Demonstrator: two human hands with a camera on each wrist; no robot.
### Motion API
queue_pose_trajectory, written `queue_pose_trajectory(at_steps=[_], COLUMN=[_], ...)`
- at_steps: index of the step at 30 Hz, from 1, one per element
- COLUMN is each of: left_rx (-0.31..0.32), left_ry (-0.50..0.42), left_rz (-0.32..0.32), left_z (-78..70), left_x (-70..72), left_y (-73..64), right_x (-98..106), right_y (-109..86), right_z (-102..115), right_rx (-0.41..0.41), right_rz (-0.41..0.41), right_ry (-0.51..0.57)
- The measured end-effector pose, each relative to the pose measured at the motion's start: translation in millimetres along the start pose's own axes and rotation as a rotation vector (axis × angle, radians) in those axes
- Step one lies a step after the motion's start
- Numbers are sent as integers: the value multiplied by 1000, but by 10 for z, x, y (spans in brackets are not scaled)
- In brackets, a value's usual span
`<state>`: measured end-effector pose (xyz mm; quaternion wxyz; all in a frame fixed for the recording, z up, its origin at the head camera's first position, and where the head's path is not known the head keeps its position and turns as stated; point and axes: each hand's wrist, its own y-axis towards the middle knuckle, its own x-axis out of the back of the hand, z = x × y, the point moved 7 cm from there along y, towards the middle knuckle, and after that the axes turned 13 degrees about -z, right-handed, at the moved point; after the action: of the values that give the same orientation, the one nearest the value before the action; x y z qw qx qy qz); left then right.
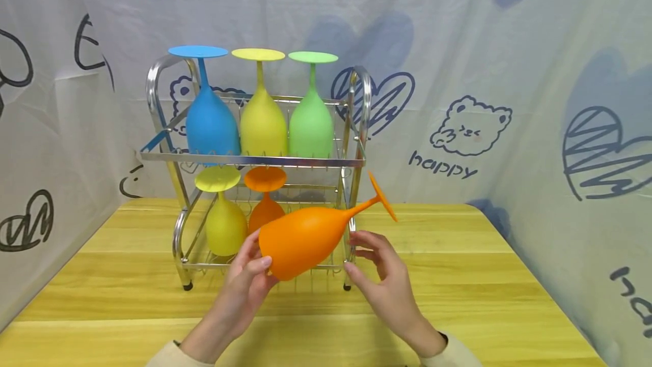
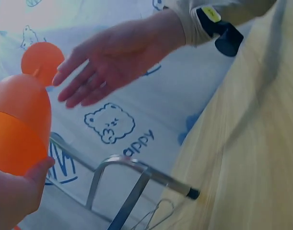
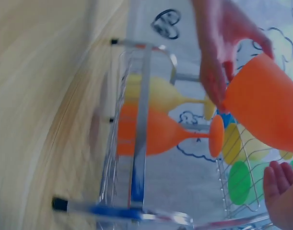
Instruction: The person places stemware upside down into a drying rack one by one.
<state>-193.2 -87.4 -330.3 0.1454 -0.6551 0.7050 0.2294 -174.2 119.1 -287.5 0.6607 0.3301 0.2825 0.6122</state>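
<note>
My left hand (image 1: pixel 249 285) grips an orange wine glass (image 1: pixel 303 239) by its bowl near the rim, thumb on the near side. The glass is tilted in the air in front of the rack, its stem and foot pointing up to the right. My right hand (image 1: pixel 384 282) is beside the stem, fingers bent and apart, holding nothing; the left wrist view shows a gap between this hand (image 2: pixel 122 57) and the glass. On the rack's lower shelf, a yellow glass (image 1: pixel 226 228) and another orange glass (image 1: pixel 266 208) stand upside down, the latter partly hidden.
A two-tier chrome rack (image 1: pixel 254 159) stands on the wooden table (image 1: pixel 458 287). Its upper shelf bears upside-down blue (image 1: pixel 211 123), yellow (image 1: pixel 263 123) and green (image 1: pixel 311 126) glasses. A printed curtain (image 1: pixel 468 33) hangs behind and at both sides.
</note>
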Motion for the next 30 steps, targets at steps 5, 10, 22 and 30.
queue_pose_trajectory(at_steps=[5,10,22,30], left_rx=[51,82,77,-133], left_ry=[-83,-110,-26,372], left_rz=[95,154,258,33], left_z=[63,93,104,-148], left_x=[-101,-193,-209,130], left_y=[-16,-43,-24,64], right_x=[-55,-129,-211,-145], right_y=[22,46,82,217], right_z=[-67,-138,-172,-164], right_rx=[-213,-402,-485,-310], right_rz=[49,73,71,49], right_ry=[166,307,265,45])
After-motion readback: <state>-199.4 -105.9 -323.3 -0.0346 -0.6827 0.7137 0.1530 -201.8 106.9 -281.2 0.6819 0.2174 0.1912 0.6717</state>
